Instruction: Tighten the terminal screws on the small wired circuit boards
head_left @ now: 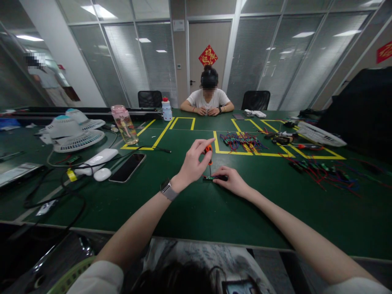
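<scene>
My left hand [193, 162] is closed round the orange handle of a small screwdriver [209, 157], held upright with its tip down on a small green circuit board [210, 178] on the green table [190, 208]. A watch sits on that wrist. My right hand [230, 179] lies on the table just right of the board, its fingers pinching the board's dark end and holding it flat.
A black phone [128, 167], a white mouse [102, 174], cables and two white fans [75, 136] lie at the left, with a pink bottle [125, 124] behind. Piles of wired boards [241, 141] fill yellow-taped boxes ahead and right. A person sits across the table.
</scene>
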`<move>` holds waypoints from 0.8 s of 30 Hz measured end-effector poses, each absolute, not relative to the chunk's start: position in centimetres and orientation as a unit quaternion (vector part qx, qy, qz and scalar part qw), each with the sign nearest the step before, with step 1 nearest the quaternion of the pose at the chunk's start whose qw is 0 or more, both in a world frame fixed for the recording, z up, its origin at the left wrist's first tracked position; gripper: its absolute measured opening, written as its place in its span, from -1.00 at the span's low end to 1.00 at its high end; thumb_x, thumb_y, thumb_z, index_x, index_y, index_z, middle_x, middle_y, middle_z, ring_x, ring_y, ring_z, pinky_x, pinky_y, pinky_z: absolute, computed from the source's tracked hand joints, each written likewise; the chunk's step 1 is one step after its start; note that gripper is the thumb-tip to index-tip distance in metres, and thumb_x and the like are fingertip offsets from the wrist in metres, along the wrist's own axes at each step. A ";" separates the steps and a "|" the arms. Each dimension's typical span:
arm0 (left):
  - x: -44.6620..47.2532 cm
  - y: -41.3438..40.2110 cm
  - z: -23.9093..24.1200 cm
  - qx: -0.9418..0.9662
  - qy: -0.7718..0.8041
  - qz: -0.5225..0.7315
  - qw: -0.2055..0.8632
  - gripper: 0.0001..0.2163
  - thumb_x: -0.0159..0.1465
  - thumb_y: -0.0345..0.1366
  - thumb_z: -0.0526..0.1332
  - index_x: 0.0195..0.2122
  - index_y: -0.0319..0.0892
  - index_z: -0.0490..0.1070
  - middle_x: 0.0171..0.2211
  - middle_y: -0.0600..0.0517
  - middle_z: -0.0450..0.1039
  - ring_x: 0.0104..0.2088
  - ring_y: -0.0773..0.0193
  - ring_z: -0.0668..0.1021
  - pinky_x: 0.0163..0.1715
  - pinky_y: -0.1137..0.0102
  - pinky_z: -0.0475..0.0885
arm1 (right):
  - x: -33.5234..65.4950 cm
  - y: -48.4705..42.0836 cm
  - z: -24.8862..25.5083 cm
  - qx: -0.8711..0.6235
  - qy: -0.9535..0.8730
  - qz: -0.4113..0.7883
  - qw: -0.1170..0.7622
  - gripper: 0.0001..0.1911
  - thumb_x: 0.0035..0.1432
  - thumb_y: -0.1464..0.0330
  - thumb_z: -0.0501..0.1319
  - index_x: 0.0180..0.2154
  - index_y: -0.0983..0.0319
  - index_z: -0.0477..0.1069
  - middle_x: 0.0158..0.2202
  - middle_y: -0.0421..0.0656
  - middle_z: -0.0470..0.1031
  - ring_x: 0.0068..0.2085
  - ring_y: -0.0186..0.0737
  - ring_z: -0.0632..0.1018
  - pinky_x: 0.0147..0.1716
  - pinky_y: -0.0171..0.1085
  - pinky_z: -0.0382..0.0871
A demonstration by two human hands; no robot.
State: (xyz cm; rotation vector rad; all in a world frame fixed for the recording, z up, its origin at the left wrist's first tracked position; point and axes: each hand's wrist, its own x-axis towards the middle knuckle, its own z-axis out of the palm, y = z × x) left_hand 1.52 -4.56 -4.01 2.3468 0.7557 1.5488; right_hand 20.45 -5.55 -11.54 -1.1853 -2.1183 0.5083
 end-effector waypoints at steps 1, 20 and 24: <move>1.6 -4.6 -4.0 0.800 0.250 0.529 0.133 -0.68 0.33 -0.40 0.06 0.10 -0.10 0.29 -0.10 -0.05 0.37 -0.18 0.30 0.47 -0.18 0.39 0.45 | 20.5 -5.6 -11.5 -0.448 -0.809 0.198 0.324 -0.84 0.07 0.40 0.29 -0.25 0.24 0.58 -0.33 -0.11 0.48 -0.28 -0.20 0.50 -0.24 -0.23 0.37; 1.4 -4.0 -3.9 0.707 0.313 0.590 0.234 -0.86 0.19 -0.26 0.27 -0.24 -0.14 0.51 -0.28 0.03 0.40 -0.29 0.35 0.50 -0.33 0.48 0.46 | 20.6 -5.7 -11.3 -0.441 -0.817 0.198 0.315 -0.84 0.10 0.40 0.27 -0.24 0.23 0.56 -0.32 -0.11 0.48 -0.28 -0.21 0.50 -0.23 -0.23 0.38; 1.6 -3.7 -4.2 0.697 0.276 0.576 0.327 -0.73 0.33 -0.31 0.08 0.03 -0.11 0.39 -0.12 -0.03 0.43 -0.12 0.29 0.50 -0.14 0.37 0.46 | 20.6 -5.6 -11.4 -0.440 -0.819 0.194 0.313 -0.84 0.11 0.39 0.26 -0.24 0.24 0.56 -0.32 -0.11 0.47 -0.28 -0.21 0.49 -0.24 -0.23 0.37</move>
